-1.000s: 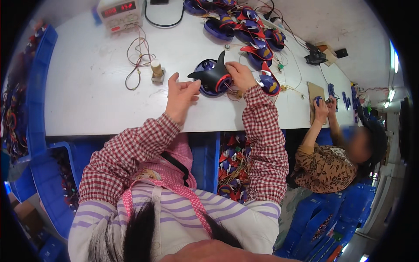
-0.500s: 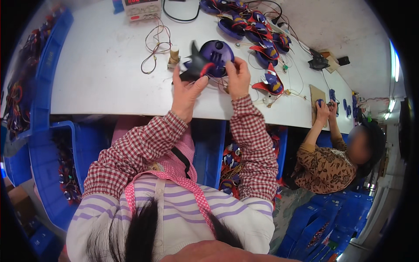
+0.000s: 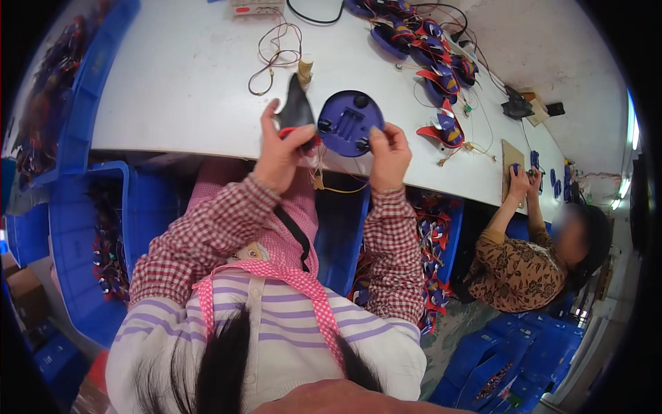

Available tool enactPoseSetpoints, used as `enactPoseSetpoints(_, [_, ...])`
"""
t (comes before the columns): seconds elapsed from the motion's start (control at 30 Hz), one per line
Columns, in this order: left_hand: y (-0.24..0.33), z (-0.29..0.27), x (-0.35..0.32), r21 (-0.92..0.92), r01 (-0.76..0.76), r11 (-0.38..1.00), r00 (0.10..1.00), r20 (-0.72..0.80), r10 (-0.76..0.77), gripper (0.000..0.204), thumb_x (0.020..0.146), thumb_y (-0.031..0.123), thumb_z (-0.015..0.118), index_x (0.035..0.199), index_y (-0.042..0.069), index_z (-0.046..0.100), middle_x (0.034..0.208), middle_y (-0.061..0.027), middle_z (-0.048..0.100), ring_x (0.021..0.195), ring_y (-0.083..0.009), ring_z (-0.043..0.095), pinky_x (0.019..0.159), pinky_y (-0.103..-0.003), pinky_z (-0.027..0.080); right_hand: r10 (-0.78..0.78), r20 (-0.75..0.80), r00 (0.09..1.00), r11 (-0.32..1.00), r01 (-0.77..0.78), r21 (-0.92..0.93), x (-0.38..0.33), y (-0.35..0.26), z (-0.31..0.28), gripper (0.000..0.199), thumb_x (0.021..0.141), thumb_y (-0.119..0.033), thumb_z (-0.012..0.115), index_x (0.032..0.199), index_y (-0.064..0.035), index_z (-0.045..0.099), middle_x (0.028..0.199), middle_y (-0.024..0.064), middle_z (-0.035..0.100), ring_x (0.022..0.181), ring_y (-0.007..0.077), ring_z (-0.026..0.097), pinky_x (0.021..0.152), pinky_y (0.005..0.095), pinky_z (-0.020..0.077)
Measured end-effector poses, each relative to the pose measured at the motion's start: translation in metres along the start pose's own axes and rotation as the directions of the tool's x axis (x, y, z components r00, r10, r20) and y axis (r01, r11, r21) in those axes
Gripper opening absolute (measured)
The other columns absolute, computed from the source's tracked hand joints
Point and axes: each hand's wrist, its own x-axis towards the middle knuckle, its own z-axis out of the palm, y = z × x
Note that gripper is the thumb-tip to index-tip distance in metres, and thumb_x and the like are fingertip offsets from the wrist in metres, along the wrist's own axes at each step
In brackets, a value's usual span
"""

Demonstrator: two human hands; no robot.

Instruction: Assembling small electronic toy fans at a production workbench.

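Both my hands hold one toy part lifted off the white table (image 3: 179,90), above its front edge. My left hand (image 3: 281,152) grips its black pointed fin (image 3: 296,107) and red trim. My right hand (image 3: 389,155) pinches the rim of its round purple base (image 3: 350,123), turned so the underside with its slotted hatch faces me. Thin wires (image 3: 331,181) hang from the part toward my lap. My sleeves are red-and-white check.
A coil of wire (image 3: 272,58) and a small cream spool (image 3: 304,67) lie on the table behind the part. Several more purple and red toys (image 3: 431,52) line the back right. Blue bins (image 3: 103,228) stand under the table. Another person (image 3: 531,255) sits at right, hands on a wooden block (image 3: 512,155).
The toy part has been lifted off the table and brought toward me, and turned over so its purple underside faces up. My view has shifted with it.
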Motion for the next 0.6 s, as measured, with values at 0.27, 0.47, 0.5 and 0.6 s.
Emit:
enactPoseSetpoints(0.27, [0.088,-0.087,-0.025,-0.346,0.141,0.928,0.916,0.401,0.01,0.071,0.072,0.004,0.062,0.135,0.018,0.032,0.136,-0.0236,0.032,0.118,-0.0436,0.043,0.082,-0.035,0.05,0.341,0.122,0.932,0.82,-0.358,0.446,-0.012,0.003,-0.001,0.024,0.083,-0.004,0.059,0.105,0.005,0.055,0.089,0.0103,0.06,0.072,0.013,0.056,0.064,0.022,0.0488])
enactPoseSetpoints(0.47, [0.122,-0.148,-0.025,-0.223,-0.013,0.975,0.985,0.165,0.051,0.062,0.077,0.0,0.057,0.133,0.007,0.031,0.129,-0.0213,0.037,0.115,-0.0367,0.046,0.086,-0.035,0.048,0.34,0.248,0.907,0.859,-0.407,0.311,-0.02,0.006,0.053,0.02,0.084,-0.006,0.059,0.103,0.0034,0.056,0.087,0.0091,0.06,0.07,0.0118,0.056,0.062,0.0212,0.0487])
enactPoseSetpoints(0.5, [0.126,-0.151,-0.022,-0.163,-0.054,0.985,0.994,0.086,0.069,0.061,0.078,0.0,0.058,0.132,0.005,0.031,0.128,-0.0208,0.039,0.115,-0.0358,0.046,0.087,-0.035,0.048,0.348,0.273,0.897,0.871,-0.417,0.261,-0.017,0.008,0.061,0.02,0.084,-0.006,0.059,0.102,0.0034,0.057,0.087,0.009,0.06,0.069,0.0116,0.056,0.061,0.0208,0.0484])
enactPoseSetpoints(0.6, [0.142,-0.161,-0.007,0.08,-0.167,0.983,0.976,-0.128,0.176,0.06,0.079,0.001,0.061,0.131,0.0,0.032,0.126,-0.0191,0.042,0.115,-0.0322,0.046,0.091,-0.035,0.046,0.366,0.326,0.872,0.889,-0.431,0.153,-0.008,0.011,0.082,0.02,0.085,-0.006,0.059,0.102,0.0036,0.058,0.086,0.0089,0.061,0.067,0.0112,0.056,0.06,0.0199,0.0478])
